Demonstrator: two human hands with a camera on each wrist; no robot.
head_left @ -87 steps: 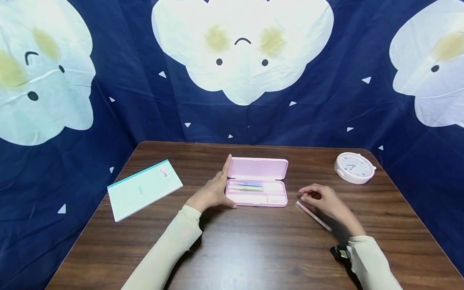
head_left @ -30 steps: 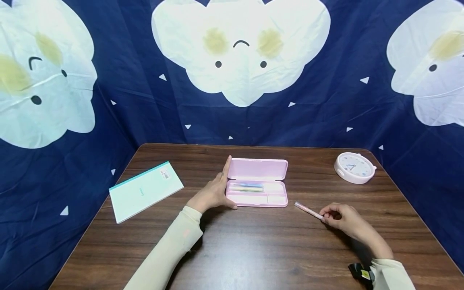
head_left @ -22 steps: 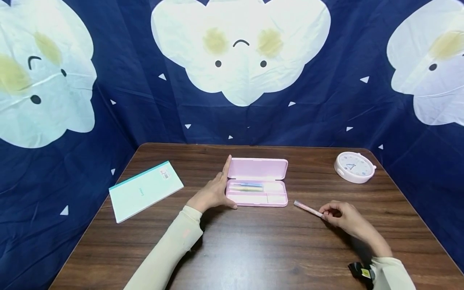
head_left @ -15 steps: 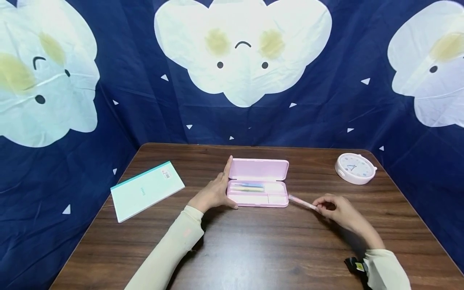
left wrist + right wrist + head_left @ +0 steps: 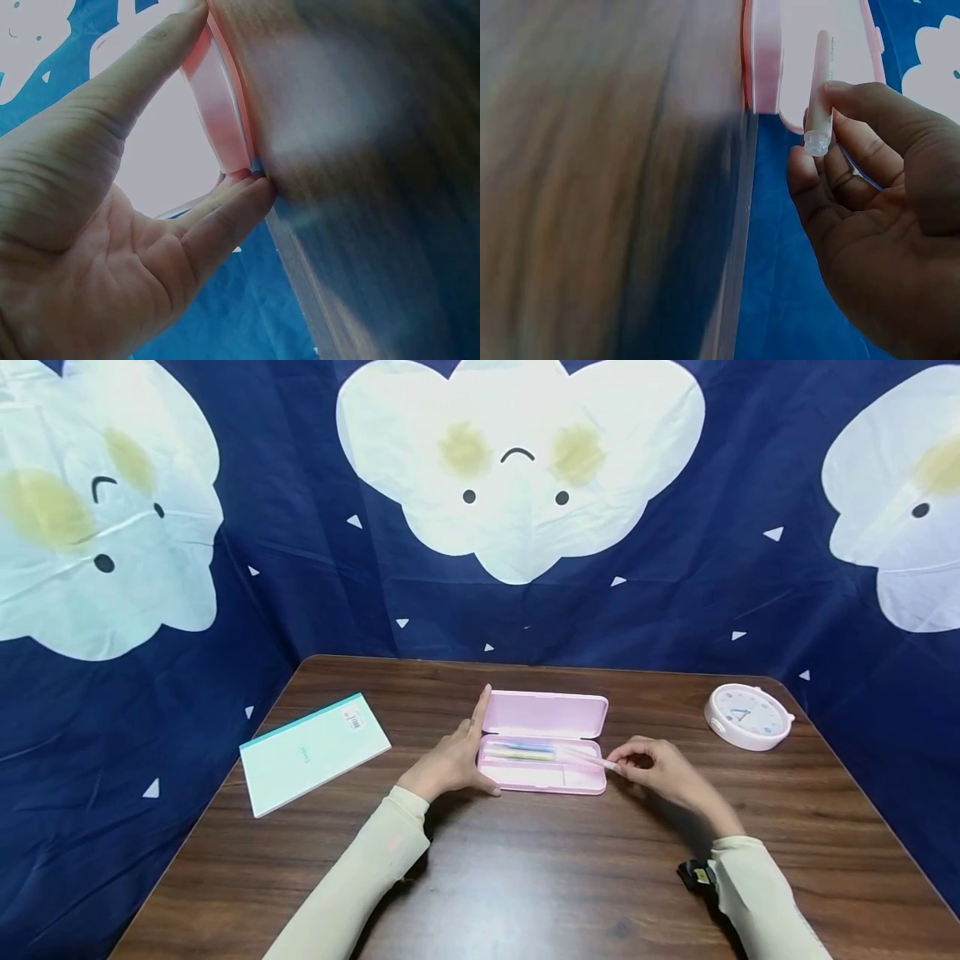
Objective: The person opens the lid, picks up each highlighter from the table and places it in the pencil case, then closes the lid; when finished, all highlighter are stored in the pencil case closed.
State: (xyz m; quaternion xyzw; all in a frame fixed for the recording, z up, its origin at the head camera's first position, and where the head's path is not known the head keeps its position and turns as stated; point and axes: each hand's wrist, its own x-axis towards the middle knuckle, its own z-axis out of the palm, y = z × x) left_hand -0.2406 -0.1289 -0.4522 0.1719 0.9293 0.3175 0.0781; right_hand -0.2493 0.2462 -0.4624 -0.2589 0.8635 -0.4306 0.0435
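A pink pencil case (image 5: 543, 714) lies with its lid raised at the middle of the table. Two pens (image 5: 521, 753), one bluish and one yellowish, lie in its back compartment. My left hand (image 5: 446, 762) rests against the case's left end, thumb at the front corner and straight fingers along the lid's side. Between thumb and fingers, my right hand (image 5: 671, 775) pinches a pale pink pen (image 5: 821, 90) by one end. The pen's other end reaches over the right part of the case. In the right wrist view its clear end faces the camera.
A pale green notepad (image 5: 315, 756) with a teal edge lies at the left of the brown wooden table (image 5: 495, 877). At the back right sits a round white clock (image 5: 748, 717). Blue cloth (image 5: 285, 585) with white cloud shapes hangs behind the table.
My right hand came to the pen on the table, pinched it, and carried it left until its tip passed over the case. My left hand stays at the case's left end.
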